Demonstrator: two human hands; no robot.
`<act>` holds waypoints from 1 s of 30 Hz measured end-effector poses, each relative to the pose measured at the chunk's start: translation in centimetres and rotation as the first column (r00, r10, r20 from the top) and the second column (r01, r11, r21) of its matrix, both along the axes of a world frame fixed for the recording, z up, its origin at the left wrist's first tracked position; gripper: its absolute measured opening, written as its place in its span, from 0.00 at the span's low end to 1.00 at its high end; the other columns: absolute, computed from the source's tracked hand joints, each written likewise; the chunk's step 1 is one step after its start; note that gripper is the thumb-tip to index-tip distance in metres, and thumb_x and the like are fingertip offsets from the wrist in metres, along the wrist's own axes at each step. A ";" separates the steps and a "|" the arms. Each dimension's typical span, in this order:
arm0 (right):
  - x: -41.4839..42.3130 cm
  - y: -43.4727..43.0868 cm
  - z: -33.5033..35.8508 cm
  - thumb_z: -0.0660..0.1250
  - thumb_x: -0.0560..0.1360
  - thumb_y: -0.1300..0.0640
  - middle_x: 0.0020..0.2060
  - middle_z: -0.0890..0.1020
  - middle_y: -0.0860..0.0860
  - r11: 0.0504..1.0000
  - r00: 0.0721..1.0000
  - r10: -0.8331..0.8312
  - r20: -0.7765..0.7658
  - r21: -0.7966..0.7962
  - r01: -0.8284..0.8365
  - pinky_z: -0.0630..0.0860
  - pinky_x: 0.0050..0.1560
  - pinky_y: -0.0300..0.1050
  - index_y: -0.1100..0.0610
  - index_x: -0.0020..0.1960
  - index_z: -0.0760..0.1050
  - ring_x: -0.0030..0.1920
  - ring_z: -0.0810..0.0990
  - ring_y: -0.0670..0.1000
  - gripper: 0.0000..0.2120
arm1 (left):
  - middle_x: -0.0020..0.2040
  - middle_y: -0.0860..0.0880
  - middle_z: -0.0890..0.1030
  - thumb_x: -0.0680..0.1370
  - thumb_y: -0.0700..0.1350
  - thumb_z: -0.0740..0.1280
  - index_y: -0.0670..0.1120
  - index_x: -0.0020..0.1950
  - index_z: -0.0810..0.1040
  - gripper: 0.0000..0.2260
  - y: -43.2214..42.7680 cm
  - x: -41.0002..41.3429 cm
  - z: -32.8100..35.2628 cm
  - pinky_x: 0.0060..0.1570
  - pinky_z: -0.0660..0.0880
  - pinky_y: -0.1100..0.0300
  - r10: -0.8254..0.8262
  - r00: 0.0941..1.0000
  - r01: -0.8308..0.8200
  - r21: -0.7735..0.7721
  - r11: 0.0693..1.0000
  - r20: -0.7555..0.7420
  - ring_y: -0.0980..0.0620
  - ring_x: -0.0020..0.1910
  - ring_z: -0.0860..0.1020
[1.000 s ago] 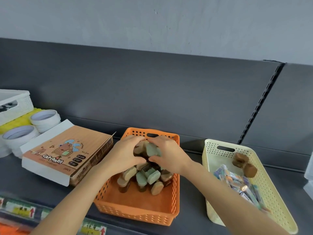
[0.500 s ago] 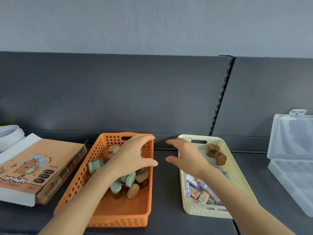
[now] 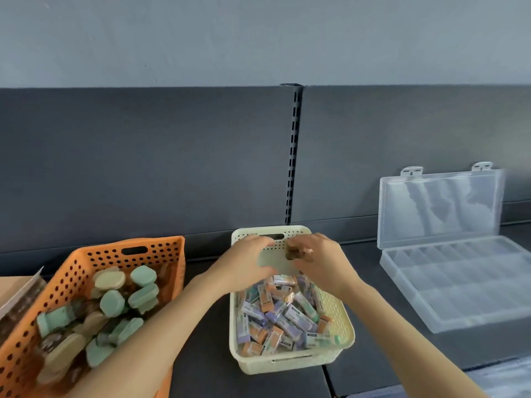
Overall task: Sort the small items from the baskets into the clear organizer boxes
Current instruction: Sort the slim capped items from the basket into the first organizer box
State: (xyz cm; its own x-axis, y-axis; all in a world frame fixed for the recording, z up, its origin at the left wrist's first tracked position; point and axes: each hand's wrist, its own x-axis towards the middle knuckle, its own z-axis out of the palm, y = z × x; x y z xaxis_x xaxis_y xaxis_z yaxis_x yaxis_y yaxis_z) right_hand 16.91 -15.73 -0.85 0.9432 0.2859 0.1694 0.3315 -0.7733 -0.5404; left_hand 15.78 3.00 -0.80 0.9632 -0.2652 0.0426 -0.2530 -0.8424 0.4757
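Nearest the camera, both forearms now reach over the dark shelf into the cream basket (image 3: 290,361). 1 second ago they were buried in the orange basket (image 3: 86,262), bunching up its green and tan pieces (image 3: 112,303). That pile lies loose in the orange basket and neither hand carries any of it, with the cardboard box (image 3: 11,285) just beside it at the left edge.

In the cream basket the wrapped packets (image 3: 281,317) fill the near half. Both hands work at its far end. The right hand (image 3: 319,257) curls its fingers round a brown piece (image 3: 296,252) just above the basket floor. The left hand (image 3: 247,261) bends its fingers down close by — whether it pinches anything I cannot tell.

So the work has switched baskets, and my guess is that the brown strays are being pulled out of the packets first.

Farther right, well apart from both hands, the clear organizer box (image 3: 448,320) lies open with its lid (image 3: 439,208) leaning on the back panel (image 3: 143,168). I can make out nothing in its compartments — the sorting into it looks barely begun.
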 end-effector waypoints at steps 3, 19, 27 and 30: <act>1.0 -1.2 -0.1 0.65 0.75 0.62 0.53 0.76 0.48 0.998 0.999 -0.040 0.007 0.041 0.040 0.69 0.45 0.32 0.54 0.63 0.75 0.51 0.75 0.49 0.16 | 0.70 0.51 0.68 0.75 0.51 0.69 0.49 0.72 0.66 0.28 -1.6 2.2 -0.7 0.66 0.64 0.59 -0.010 0.999 0.012 0.041 0.999 -0.045 0.54 0.68 0.67; 3.5 -2.5 -2.2 0.60 0.75 0.62 0.58 0.79 0.48 0.972 0.994 -0.106 -0.019 0.209 0.108 0.76 0.57 0.47 0.53 0.63 0.75 0.57 0.76 0.49 0.18 | 0.55 0.50 0.66 0.63 0.61 0.70 0.56 0.56 0.70 0.25 -6.7 8.0 -4.4 0.55 0.70 0.53 -0.013 0.992 0.036 0.172 0.985 -0.129 0.50 0.56 0.65; 2.8 -3.1 -2.2 0.62 0.77 0.60 0.60 0.76 0.51 0.995 0.996 -0.084 0.021 0.062 0.083 0.74 0.55 0.43 0.55 0.65 0.72 0.59 0.75 0.52 0.17 | 0.50 0.55 0.71 0.62 0.52 0.69 0.59 0.44 0.71 0.13 -5.5 7.1 -4.1 0.47 0.73 0.60 0.071 0.991 -0.078 -0.056 0.995 -0.112 0.57 0.48 0.73; 2.1 -3.0 -2.6 0.62 0.77 0.62 0.59 0.77 0.52 0.995 0.994 -0.087 -0.059 0.042 0.090 0.74 0.55 0.45 0.59 0.62 0.73 0.59 0.76 0.54 0.14 | 0.53 0.56 0.69 0.66 0.51 0.72 0.56 0.52 0.73 0.17 -4.3 6.3 -2.7 0.51 0.73 0.60 0.115 0.993 -0.118 -0.111 0.987 -0.038 0.58 0.48 0.73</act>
